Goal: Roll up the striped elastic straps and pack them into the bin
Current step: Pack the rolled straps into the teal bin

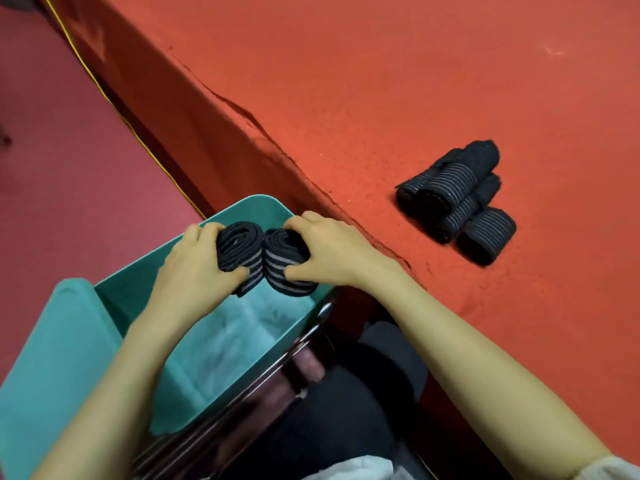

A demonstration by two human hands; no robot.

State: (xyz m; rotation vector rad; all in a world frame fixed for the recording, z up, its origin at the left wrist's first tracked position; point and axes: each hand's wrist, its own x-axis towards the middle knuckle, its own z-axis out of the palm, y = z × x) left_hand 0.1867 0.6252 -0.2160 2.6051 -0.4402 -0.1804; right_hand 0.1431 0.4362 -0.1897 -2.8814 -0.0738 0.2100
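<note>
Two rolled black straps with grey stripes hang side by side over the open teal bin point(249, 207). My left hand point(194, 268) grips the left roll point(235, 247). My right hand point(329, 251) grips the right roll point(287, 268). The two rolls touch each other. On the red table point(381, 81) to the right lies a pile of several more rolled striped straps point(457, 199). The bin's inside shows a pale lining at the bottom, with no straps visible in it.
The bin's teal lid point(52, 358) lies to the left of the bin. The table edge runs diagonally just right of the bin. A chair's metal frame point(242, 403) and my dark-clothed lap point(346, 410) are below. A yellow cord point(104, 95) crosses the red floor.
</note>
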